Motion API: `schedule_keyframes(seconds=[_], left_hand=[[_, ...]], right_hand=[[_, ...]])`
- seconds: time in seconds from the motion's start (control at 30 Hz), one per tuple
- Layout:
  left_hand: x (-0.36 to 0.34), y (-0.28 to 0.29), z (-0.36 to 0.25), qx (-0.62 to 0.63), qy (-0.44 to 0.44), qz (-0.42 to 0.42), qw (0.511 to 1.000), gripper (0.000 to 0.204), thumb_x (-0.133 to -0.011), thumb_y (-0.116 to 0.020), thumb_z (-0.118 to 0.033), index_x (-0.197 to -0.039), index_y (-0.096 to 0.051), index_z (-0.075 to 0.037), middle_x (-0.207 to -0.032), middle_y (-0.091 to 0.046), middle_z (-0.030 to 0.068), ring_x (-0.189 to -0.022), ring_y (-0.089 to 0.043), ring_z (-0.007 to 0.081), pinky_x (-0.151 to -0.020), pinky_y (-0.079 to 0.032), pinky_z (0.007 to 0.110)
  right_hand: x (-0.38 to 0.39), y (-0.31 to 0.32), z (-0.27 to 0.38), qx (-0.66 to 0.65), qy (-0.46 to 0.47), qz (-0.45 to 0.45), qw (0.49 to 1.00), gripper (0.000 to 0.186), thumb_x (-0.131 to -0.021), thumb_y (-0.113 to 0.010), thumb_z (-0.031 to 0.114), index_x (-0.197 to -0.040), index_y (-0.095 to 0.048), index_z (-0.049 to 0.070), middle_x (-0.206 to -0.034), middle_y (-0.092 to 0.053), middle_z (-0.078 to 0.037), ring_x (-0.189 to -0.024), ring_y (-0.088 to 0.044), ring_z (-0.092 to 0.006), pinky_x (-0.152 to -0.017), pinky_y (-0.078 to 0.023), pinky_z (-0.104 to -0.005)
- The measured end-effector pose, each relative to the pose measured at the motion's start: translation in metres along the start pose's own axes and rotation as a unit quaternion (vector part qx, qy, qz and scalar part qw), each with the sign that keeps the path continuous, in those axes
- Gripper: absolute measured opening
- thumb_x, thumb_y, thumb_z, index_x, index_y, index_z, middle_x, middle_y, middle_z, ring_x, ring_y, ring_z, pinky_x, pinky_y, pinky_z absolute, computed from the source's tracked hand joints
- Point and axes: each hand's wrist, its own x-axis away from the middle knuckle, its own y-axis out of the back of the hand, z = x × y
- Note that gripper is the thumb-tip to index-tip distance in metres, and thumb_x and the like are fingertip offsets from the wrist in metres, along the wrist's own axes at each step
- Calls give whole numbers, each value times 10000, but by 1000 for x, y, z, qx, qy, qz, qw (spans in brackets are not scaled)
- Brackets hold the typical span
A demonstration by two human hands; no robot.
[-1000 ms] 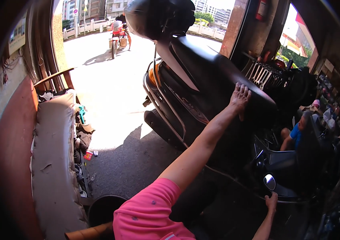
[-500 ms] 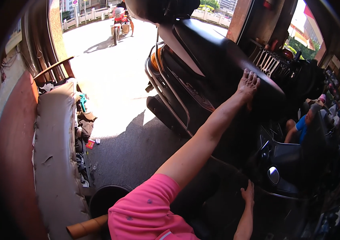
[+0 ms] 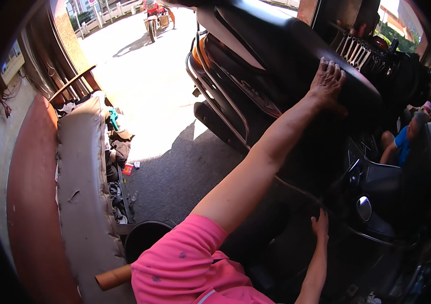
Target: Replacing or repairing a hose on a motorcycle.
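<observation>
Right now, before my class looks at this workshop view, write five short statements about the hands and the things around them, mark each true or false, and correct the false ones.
1. The left hand rests on the black seat. True.
2. The right hand grips the wrenches. False: it is well apart from the wrenches, which hang in a row beyond the black seat.
3. The sleeve on the left arm is pink. True.
4. The red motorcycle stands indoors. False: the red motorcycle is outdoors.
5. The padded bench is to the left of the black seat. True.
</observation>
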Motion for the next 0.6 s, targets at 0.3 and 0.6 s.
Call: schedule_keyframes(seconds=[0.3, 0.6], left_hand=[[-2, -8, 2, -29, -7, -30, 999, 1296, -587, -510, -931, -1458, -324, 10, -1483, -349, 243, -1428, -247, 385, -1159, -61, 590], [-23, -18, -1, -33, -7, -57, 998, 1357, -533, -493, -975, -1391, -414, 74, -1444, -419, 259, -1382, -361, 381, -1156, -216, 517]], right_hand=[[-20, 23, 32, -9, 67, -217, 974, 427, -954, -600, 268, -1305, -529, 35, -1311, -531, -173, -1173, -536, -344, -893, -524, -431], [-40, 13, 33, -5, 116, -155, 981, 430, -945, -611, 318, -1252, -584, 17, -1152, -612, -204, -998, -618, -351, -813, -548, -418]])
